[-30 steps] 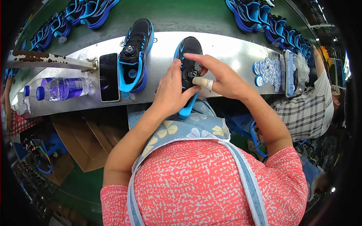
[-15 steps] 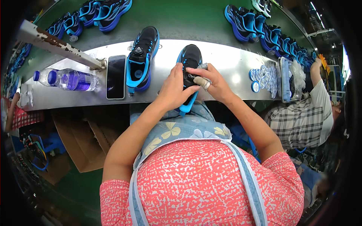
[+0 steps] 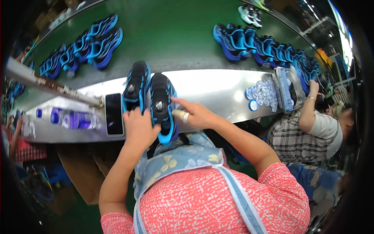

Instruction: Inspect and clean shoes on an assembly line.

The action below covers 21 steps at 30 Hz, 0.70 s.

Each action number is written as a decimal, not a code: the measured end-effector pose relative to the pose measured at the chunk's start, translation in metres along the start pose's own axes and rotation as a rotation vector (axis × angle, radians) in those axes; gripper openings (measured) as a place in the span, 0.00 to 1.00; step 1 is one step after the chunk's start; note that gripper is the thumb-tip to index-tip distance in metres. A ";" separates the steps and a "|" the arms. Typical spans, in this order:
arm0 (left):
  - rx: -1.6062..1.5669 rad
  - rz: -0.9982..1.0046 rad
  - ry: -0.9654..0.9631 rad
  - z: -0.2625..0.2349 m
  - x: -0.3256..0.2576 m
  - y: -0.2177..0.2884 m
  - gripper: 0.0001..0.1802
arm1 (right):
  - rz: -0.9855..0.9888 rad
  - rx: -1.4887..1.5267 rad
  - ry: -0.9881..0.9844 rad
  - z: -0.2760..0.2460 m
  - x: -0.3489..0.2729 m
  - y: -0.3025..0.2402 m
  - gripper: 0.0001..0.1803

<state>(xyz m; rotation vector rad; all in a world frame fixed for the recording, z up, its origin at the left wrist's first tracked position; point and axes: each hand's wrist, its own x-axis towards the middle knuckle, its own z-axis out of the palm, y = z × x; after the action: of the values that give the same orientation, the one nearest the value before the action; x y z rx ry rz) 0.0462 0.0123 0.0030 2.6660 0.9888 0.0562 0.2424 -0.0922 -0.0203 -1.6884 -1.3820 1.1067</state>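
Where one shoe point(image 3: 159, 93) lies, fingers point(image 3: 182, 103) flank it.

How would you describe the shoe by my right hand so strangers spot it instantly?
Find the silver bench top, then the two black-and-blue shoes side by side, right of the black phone. It's the right-hand shoe, its bright blue heel showing; your left hand hides its neighbour's heel.
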 end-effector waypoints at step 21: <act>-0.753 -0.114 -0.072 0.005 0.123 0.002 0.22 | 0.368 -1.027 0.040 -0.243 0.067 0.041 0.32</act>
<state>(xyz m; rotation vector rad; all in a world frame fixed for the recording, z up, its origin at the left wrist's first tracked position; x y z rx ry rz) 0.1419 0.0884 -0.0088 1.9106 0.8694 0.2519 0.4858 -0.0322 0.0285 -2.7417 -1.8068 0.5055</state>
